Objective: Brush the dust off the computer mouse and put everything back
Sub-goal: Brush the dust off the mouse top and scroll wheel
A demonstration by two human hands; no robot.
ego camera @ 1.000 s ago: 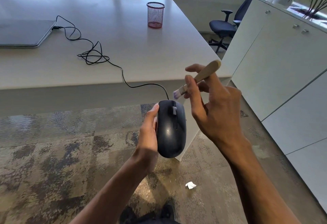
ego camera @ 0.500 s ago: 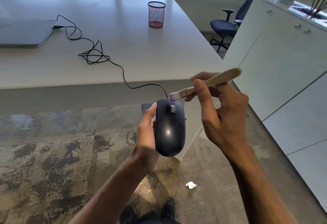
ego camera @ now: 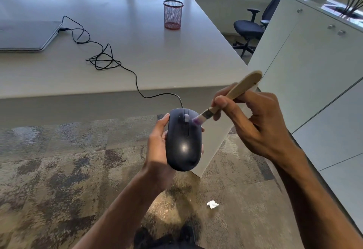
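laptop (ego camera: 27,35) lies closed at the far left of the pale desk (ego camera: 149,56), and a thin black cable (ego camera: 102,60) runs from its side, tangles into loose loops mid-desk, then drops over the front edge. farther back on the desk stands a red mesh cup (ego camera: 172,14), upright and well apart from the cable.

the cable ends at a black computer mouse (ego camera: 183,140), held in the air in front of the desk edge, above the mottled carpet (ego camera: 59,170). the left hand (ego camera: 157,150) grips it from the left side and underneath — thumb along the left flank, fingertips showing at the right flank — with the buttons and wheel facing up.

the right hand (ego camera: 253,123) pinches a small brush (ego camera: 225,99) with a light wooden handle between thumb and fingers; the handle angles up to the right, and the purplish bristle tip touches the mouse's right button just beside the wheel.

on the carpet below lies a crumpled white scrap (ego camera: 212,204). to the right stand white cabinets (ego camera: 314,67), with a dark office chair (ego camera: 249,28) beyond them.
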